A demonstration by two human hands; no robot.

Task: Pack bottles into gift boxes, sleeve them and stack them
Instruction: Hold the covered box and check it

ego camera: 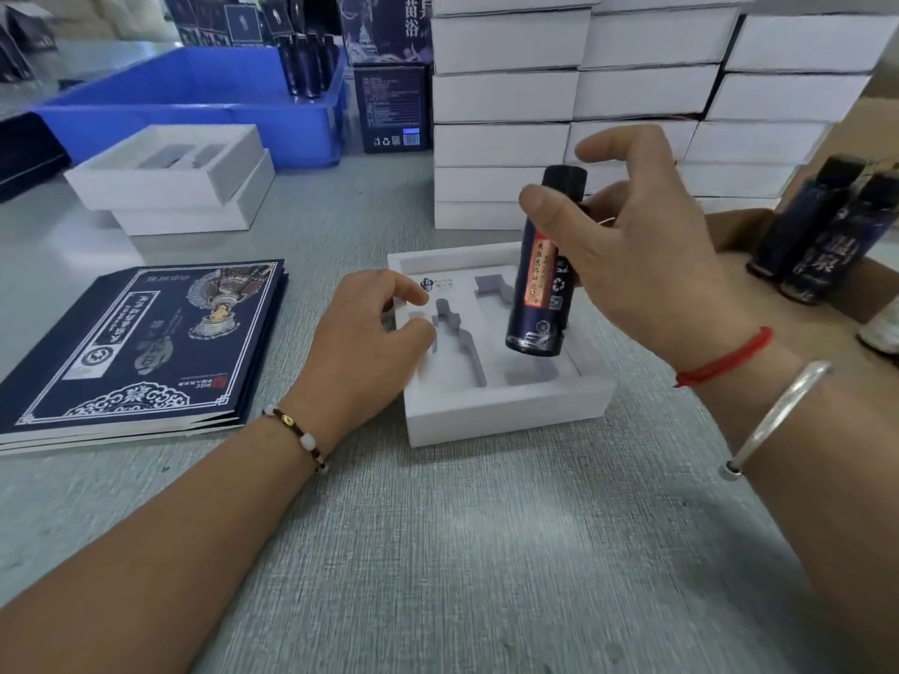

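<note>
Two slots in the gift box (506, 411) lie empty; right hand (647, 279) grips a bottle (542, 284) above them, probably for seating, while left hand (374, 328), fingers loosely curled, steadies the box's near-left edge.

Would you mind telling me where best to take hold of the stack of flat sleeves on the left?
Probably by the long right edge of the sleeves, coming from the box side. They lie flat on the table, so there is only thin edge to pinch, and that side is nearest the left hand.
</note>
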